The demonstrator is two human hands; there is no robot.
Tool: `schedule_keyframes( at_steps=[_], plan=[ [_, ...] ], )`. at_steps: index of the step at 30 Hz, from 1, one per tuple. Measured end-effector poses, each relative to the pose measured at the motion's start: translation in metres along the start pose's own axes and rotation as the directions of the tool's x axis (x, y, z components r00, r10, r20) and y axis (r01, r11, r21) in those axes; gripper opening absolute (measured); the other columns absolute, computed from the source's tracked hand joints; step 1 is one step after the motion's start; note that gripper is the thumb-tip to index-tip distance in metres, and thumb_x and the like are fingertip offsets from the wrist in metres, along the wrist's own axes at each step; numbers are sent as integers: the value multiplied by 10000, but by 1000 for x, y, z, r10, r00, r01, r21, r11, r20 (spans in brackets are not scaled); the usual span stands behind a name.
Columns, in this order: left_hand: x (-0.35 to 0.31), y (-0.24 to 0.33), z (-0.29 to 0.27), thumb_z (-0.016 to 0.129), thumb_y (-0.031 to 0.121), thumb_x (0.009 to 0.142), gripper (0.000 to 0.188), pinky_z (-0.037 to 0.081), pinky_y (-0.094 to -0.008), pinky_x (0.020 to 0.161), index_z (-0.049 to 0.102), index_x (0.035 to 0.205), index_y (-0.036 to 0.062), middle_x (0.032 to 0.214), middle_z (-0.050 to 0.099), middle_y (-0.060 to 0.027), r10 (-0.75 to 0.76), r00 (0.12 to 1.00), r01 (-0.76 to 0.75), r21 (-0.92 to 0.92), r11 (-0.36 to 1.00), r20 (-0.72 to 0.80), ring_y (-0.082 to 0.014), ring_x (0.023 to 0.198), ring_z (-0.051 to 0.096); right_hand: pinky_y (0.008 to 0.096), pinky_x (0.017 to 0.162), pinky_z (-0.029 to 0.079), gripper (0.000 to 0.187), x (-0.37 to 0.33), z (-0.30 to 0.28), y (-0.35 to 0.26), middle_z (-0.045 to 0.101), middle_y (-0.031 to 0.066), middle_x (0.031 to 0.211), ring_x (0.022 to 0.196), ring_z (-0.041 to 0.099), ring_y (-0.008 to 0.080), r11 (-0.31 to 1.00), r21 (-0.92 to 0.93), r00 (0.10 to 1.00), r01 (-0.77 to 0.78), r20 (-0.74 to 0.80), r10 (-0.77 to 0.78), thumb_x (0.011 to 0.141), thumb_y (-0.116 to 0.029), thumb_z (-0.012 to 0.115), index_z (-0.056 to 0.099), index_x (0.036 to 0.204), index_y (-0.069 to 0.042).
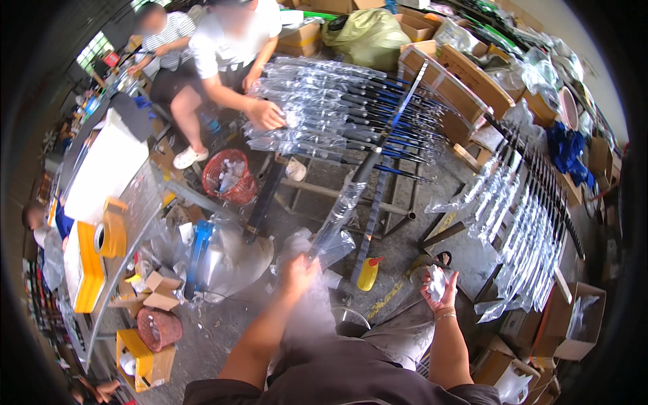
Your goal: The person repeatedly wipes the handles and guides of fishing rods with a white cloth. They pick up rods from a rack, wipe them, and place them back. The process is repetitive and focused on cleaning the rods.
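My left hand (299, 275) is closed around the near end of a fishing rod (366, 167), whose handle is in a clear plastic sleeve. The rod slants up and away to the right, with its far part over a row of other rods. In my right hand (442, 300), held low at the right, is a crumpled white cloth (437, 280). Many sleeved rods (307, 111) lie side by side on a metal rack (317, 190) ahead. A co-worker's hand (265, 115) rests at their sleeved ends. More sleeved rods (523, 233) lean in a row at the right.
Two co-workers sit at the upper left. A red basket (229, 177) stands left of the rack, and a yellow bottle (368, 273) is on the floor between my hands' positions. Tape rolls (111, 229) lie on the left table. Cardboard boxes (574, 320) stand at the right.
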State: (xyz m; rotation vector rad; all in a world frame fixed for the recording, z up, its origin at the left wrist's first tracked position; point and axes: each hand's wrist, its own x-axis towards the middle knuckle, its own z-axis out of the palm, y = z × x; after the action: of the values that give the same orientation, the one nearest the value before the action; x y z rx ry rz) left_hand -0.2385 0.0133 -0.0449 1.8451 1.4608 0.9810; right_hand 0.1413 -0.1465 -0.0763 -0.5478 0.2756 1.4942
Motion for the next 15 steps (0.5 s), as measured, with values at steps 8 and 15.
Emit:
schedule_keyframes(
  at_steps=[8, 15],
  plan=[
    [1, -13, 1, 676, 174, 824, 201, 434, -330, 475, 553, 754, 30, 548, 563, -80, -63, 997, 61, 36, 997, 48, -175, 476, 564, 378, 678, 472, 588, 1, -4, -1, 575, 121, 1019, 877, 534, 274, 1000, 6, 995, -21, 95, 20, 814, -649, 523, 573, 1080, -127],
    [2, -12, -2, 674, 174, 823, 176, 447, -347, 508, 582, 794, 27, 583, 582, -103, -46, 998, 44, 50, 998, 37, -198, 511, 583, 372, 678, 467, 567, 0, -3, -1, 573, 104, 1016, 879, 526, 265, 1000, 3, 997, -25, 78, 25, 819, -642, 524, 564, 1075, -138]
  ],
)
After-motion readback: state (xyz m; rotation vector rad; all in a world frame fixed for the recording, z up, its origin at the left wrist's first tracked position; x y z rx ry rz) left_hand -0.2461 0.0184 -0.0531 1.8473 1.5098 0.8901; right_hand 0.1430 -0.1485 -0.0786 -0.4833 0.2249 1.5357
